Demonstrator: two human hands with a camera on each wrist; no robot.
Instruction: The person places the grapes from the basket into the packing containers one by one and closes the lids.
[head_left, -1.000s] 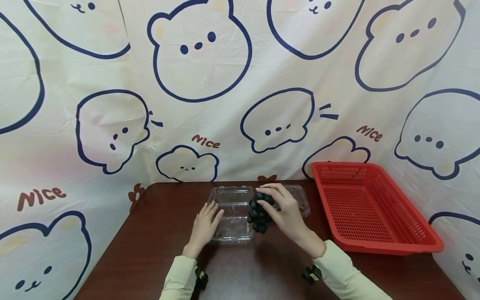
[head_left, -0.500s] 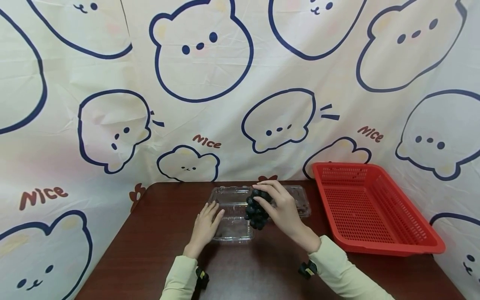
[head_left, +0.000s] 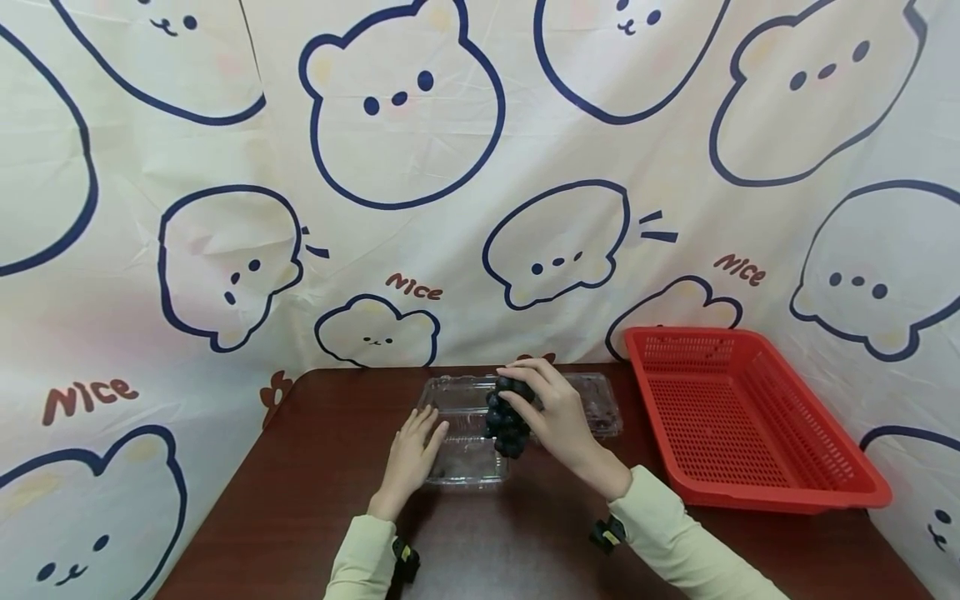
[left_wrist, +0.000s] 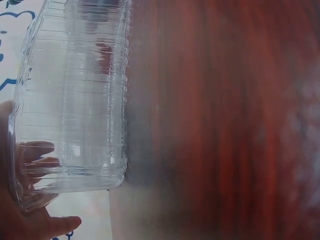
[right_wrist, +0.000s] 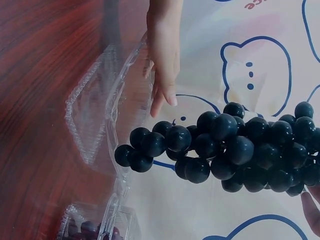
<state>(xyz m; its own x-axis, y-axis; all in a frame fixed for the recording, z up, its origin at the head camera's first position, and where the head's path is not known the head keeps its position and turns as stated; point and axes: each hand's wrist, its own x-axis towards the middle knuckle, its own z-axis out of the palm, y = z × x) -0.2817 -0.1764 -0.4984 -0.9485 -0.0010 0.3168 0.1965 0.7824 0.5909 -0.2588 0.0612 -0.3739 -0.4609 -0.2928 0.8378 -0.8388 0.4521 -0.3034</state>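
My right hand (head_left: 561,417) pinches a bunch of black grapes (head_left: 504,423) by its upper end. The bunch hangs down over the right part of an opened clear plastic clamshell box (head_left: 465,480). In the right wrist view the dark, round grapes (right_wrist: 240,150) stretch across the picture, with just my fingertips at its right edge. My left hand (head_left: 408,454) rests at the left side of the box, fingers extended. Through the clear wall of the box (left_wrist: 75,110), some of those fingers show in the left wrist view.
Behind my right hand stands a second clear box (head_left: 603,404), partly hidden; dark red grapes (right_wrist: 89,228) show in it in the right wrist view. A red plastic basket (head_left: 780,494) stands to the right on the brown table (head_left: 300,508). A cartoon-printed cloth (head_left: 405,242) hangs behind.
My right hand has shifted a little to the left with the bunch of grapes, further over the clear box. The left hand stays where it was.
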